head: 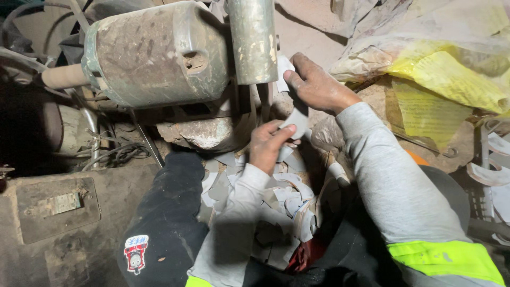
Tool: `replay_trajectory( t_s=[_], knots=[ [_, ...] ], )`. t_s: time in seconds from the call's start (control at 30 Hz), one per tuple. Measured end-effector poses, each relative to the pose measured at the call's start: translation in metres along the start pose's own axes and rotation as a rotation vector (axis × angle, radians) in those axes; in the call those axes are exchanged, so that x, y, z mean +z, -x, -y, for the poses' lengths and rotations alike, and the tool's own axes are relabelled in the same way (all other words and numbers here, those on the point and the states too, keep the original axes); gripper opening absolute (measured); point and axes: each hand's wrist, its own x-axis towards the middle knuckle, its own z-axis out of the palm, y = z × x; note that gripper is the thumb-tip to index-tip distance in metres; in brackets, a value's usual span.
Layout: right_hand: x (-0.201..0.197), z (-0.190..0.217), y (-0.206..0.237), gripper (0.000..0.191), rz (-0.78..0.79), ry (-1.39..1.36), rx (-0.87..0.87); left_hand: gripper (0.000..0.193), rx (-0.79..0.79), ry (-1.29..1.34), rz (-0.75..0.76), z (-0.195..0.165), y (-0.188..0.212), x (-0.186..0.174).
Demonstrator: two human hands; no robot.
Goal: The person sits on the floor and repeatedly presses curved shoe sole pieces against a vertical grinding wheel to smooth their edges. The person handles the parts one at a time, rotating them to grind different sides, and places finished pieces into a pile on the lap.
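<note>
left hand [267, 144] pinches grey piece [295, 121] | right hand [313, 85] grips its top edge beside grinder wheel [253, 40] | scraps [281, 194] below

Both hands [289, 114] gripping a pale flat piece [296, 121], beside rusty grinder motor [159, 53]

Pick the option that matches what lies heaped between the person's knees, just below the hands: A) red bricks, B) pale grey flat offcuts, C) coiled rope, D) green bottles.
B: a pile of pale grey flat offcuts lies under the left hand, which pinches a similar grey piece, while the right hand reaches toward the rusty machine.
</note>
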Motion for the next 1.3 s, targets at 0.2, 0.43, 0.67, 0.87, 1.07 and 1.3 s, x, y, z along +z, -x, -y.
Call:
replay_trajectory(
  t_s=[0.2, 0.43, 0.67, 0.87, 1.07, 1.3],
  knots=[
    [0.012, -0.004, -0.012, 0.036, -0.105, -0.078, -0.062, 0.034, -0.025, 0.038, -0.077, -0.011, -0.005, -0.018],
    [-0.020, 0.015, 0.005, 0.033, 0.078, -0.131, 0.092, 0.037, -0.094, -0.177, 0.012, -0.009, -0.011, -0.027],
    [-0.040, 0.032, 0.049, 0.035, 0.090, 0.046, 0.100, 0.059, 0.430, -0.838, -0.016, -0.006, 0.031, 0.001],
    [-0.056, 0.040, 0.068, 0.032, 0.240, -0.115, 0.146, 0.053, -0.035, -0.349, 0.182, -0.030, 0.047, 0.009],
    [-0.062, 0.033, 0.079, 0.027, 0.195, 0.038, -0.091, 0.054, -0.377, 0.218, 0.400, -0.060, 0.074, -0.017],
    [-0.059, 0.038, 0.083, 0.032, 0.273, -0.056, 0.014, 0.058, -0.423, 0.274, 0.432, -0.056, 0.075, -0.018]
  ],
)
